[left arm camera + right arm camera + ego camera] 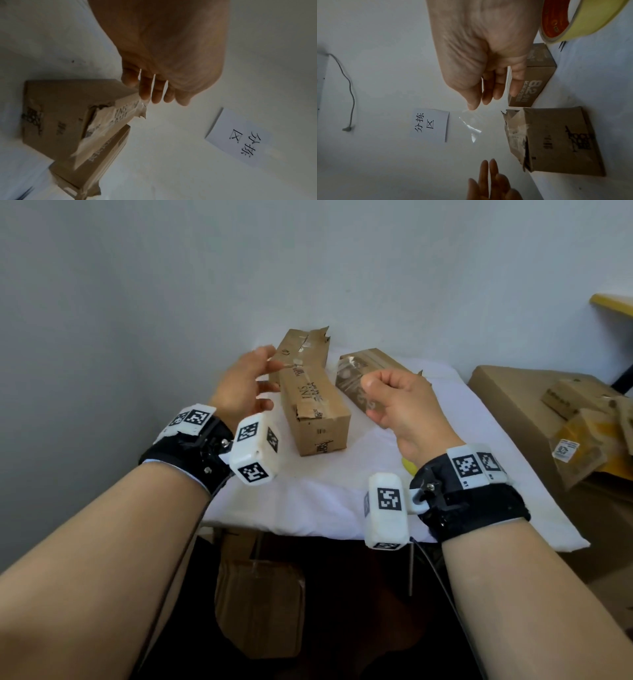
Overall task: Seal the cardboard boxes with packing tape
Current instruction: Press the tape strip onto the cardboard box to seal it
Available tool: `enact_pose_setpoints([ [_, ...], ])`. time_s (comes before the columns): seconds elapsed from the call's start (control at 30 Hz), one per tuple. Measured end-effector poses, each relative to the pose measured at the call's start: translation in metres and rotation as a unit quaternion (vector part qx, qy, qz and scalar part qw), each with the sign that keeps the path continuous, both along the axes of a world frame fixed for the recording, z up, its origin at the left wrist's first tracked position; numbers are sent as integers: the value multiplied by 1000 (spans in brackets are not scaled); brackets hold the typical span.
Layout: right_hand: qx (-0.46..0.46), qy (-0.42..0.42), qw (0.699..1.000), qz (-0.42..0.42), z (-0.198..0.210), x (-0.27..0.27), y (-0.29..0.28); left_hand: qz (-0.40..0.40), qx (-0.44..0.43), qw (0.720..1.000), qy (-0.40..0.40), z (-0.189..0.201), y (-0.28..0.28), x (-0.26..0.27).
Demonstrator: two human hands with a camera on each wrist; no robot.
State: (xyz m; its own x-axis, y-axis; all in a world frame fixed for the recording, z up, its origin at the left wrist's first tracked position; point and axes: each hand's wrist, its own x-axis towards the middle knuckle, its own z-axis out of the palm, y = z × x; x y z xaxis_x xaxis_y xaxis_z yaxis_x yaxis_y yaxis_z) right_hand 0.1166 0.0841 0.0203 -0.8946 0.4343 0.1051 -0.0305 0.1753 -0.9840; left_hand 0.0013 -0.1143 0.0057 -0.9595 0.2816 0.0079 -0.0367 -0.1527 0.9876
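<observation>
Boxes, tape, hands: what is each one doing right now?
Left box: on table, far end torn open.
Right box: on table, tape on top.
Tape roll: on table, not held.
Tape strip: pinched, hanging loose.
Right hand: pinches the strip.
Left hand: open, empty.

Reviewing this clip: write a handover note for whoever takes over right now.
Left hand: open, fingers spread by the far end of the left box.
Right hand: pinches a clear tape strip in the air.
Tape roll lies on the table under the right wrist. The right box lies beside the left box.
Done: tape strip in hand. No fresh seal shows on either box.
Left: probably lay the tape strip over the left box's seam, press it down, then tape the right box.
</observation>
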Motion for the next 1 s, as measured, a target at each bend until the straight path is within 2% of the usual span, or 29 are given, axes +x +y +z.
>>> enact_pose_setpoints([
  [0.1,-4,-17,1000,13,-4,-3,-3,5,-126,990,70,-12,0,-7],
  [0.23,12,-63,998,29,-7,-4,-8,-13,-197,977,87,-23,6,-10],
  [0.43,-10,-120,990,68,-16,-6,-11,-95,-137,983,82,-29,14,-14],
  [0.53,-8,-118,991,69,-20,-8,-9,-93,-142,985,45,-44,13,-31],
  [0.7,25,-127,990,53,-23,-11,-7,-84,-168,981,41,-32,18,-6],
  [0.87,99,-133,985,40,-24,-10,-9,-93,-148,985,10,-34,18,3],
  [1.0,118,-138,983,23,-21,-7,-12,-103,-140,985,8,-32,14,4],
])
